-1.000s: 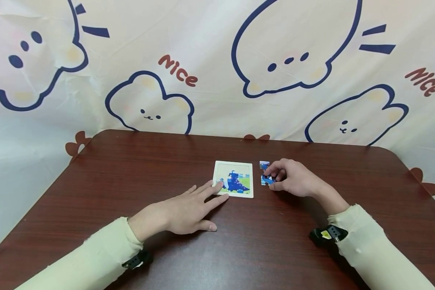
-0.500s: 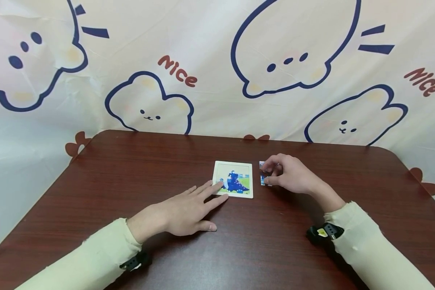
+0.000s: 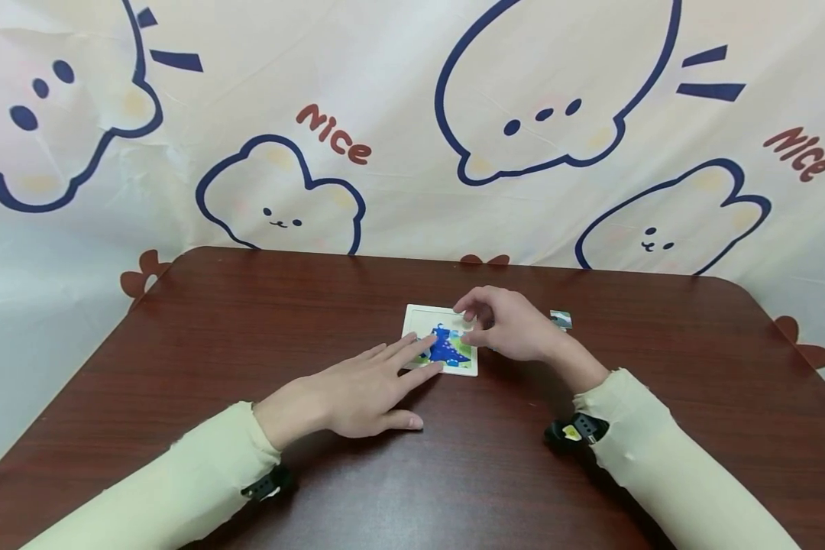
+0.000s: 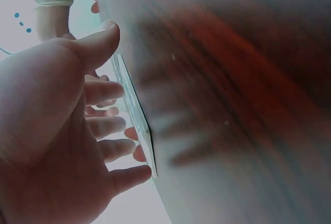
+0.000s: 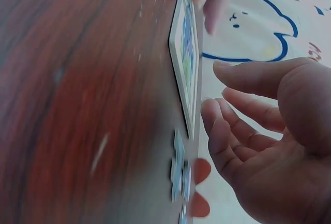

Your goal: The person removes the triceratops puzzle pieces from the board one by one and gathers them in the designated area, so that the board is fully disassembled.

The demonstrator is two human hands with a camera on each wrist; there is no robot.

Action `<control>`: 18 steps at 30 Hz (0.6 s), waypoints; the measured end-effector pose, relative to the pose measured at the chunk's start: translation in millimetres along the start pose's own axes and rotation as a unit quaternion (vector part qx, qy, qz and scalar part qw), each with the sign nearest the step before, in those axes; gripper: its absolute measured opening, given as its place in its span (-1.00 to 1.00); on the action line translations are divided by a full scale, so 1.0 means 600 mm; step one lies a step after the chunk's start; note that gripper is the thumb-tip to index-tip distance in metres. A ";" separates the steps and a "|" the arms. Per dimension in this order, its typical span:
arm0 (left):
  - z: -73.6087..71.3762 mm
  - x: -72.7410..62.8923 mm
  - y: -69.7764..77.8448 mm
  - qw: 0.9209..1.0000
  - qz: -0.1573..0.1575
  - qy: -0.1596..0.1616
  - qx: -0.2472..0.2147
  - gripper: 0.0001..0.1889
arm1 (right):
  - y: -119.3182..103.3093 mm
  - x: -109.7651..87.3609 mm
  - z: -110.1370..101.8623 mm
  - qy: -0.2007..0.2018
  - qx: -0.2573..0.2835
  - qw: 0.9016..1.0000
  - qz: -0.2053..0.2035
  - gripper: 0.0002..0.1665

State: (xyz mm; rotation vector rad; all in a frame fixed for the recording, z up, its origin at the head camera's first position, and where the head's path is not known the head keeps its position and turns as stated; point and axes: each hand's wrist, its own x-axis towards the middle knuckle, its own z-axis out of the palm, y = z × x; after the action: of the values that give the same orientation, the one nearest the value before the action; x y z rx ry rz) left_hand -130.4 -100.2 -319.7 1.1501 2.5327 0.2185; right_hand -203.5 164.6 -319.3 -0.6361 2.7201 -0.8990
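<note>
A square puzzle board (image 3: 429,308) with a white rim lies on the table, partly filled with a blue dinosaur picture (image 3: 447,349). My left hand (image 3: 357,397) rests its straight fingertips on the board's near left part, thumb spread out over the table. Above the board's right edge hovers my right hand (image 3: 512,328), its fingers loosely bent. In the right wrist view, thumb and fingertips stand apart with no piece between them. Loose puzzle pieces (image 5: 177,169) lie close beside the board there, and one piece (image 3: 561,318) shows beyond the right hand in the head view.
A dark brown wooden table (image 3: 261,328) carries everything. Behind it hangs a pale curtain (image 3: 399,214) printed with cartoon figures. Black straps (image 3: 580,429) with cameras sit at both wrists over cream sleeves.
My right hand has moved left from the loose pieces to over the board's right edge. The left hand has slid slightly right on the board. A piece at right has come into sight.
</note>
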 end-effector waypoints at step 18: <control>0.002 0.007 -0.006 1.000 0.006 -0.026 -0.007 -0.17 | -0.027 0.026 0.034 -0.039 -0.001 0.999 0.028 -0.61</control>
State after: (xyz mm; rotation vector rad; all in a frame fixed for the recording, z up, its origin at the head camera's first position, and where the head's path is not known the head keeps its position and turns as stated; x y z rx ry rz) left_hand -135.1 -99.3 -323.0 1.1502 2.4760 0.2053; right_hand -205.2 135.5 -326.6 -0.5807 2.6560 -0.8395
